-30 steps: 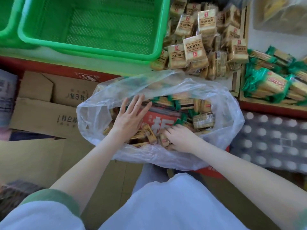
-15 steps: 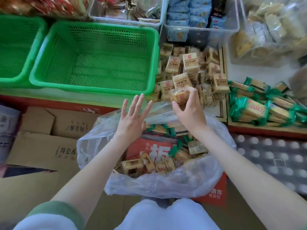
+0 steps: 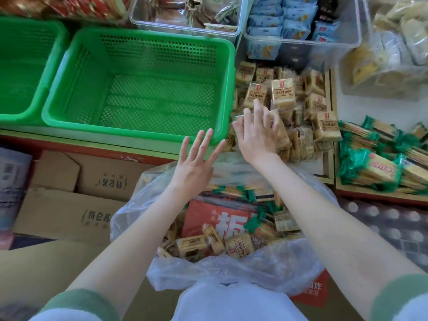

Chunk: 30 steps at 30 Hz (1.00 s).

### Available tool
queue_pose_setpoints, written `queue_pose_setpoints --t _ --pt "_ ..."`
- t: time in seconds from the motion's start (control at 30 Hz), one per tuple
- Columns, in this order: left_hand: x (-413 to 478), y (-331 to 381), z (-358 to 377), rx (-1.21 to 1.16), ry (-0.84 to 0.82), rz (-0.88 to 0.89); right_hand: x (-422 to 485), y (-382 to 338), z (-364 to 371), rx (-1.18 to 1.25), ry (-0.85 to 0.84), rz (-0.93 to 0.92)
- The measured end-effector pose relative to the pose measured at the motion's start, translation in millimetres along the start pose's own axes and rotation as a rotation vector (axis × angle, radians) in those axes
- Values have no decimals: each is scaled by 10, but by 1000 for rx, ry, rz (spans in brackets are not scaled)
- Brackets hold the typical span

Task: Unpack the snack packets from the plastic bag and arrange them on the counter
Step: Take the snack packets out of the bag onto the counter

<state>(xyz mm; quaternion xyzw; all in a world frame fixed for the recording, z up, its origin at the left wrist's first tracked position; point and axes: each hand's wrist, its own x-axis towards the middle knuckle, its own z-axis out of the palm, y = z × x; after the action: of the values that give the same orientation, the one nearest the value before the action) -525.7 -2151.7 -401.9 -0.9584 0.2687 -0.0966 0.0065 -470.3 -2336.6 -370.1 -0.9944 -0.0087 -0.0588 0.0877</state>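
Observation:
A clear plastic bag (image 3: 266, 269) sits open in front of me, holding several tan snack packets (image 3: 238, 246), green-wrapped ones and a red pack (image 3: 208, 216). On the counter beyond it lies a pile of tan packets (image 3: 282, 91). My right hand (image 3: 257, 135) lies on the near left part of that pile, fingers spread and fairly straight over the packets beneath them. My left hand (image 3: 196, 158) hovers open over the bag's far rim with spread fingers, holding nothing.
An empty green basket (image 3: 143, 40) stands left of the pile, a second green basket (image 3: 30, 26) beside it. Green-wrapped packets (image 3: 370, 167) fill a tray at right. Clear bins (image 3: 301, 45) of snacks line the back. Cardboard boxes (image 3: 69, 212) lie at lower left.
My right hand took a tan packet out of the bag, carried it up and now rests flat on the counter pile. My left hand lifted out of the bag.

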Motion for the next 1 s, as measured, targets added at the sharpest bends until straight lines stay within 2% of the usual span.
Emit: queue_pose_setpoints --t 0.1,0.17,0.23,0.3,0.37,0.4,0.43,0.6,0.7,0.83,1.0 --pt "-272 26 -9 -60 35 106 -414 2 -13 26 231 -274" --pt "-572 27 14 -67 19 189 -930 -66 73 59 199 -496" --pt "-889 -2 58 -57 -27 207 -1446 -166 213 170 19 -645" --pt "-1170 -52 117 -41 -75 178 -1807 -296 323 199 -317 -715" --pt "-1355 -102 119 -5 -96 147 -1974 -369 412 81 -739 -695" --pt "-1416 -113 105 1 -102 134 -2000 -372 442 13 -871 -681" --pt "-1455 -115 86 -5 -110 120 -1992 -368 464 -37 -921 -683" --pt "-1506 -44 -15 -44 -121 61 -1934 -302 506 -220 -841 -747" --pt "-1456 16 -54 -19 -127 37 -1931 -241 422 -230 -701 -689" --pt "-1163 67 -141 -30 -99 22 -1783 -70 196 -128 -569 -589" --pt "-458 155 -275 -33 -24 4 -1337 416 -266 171 -372 -368"
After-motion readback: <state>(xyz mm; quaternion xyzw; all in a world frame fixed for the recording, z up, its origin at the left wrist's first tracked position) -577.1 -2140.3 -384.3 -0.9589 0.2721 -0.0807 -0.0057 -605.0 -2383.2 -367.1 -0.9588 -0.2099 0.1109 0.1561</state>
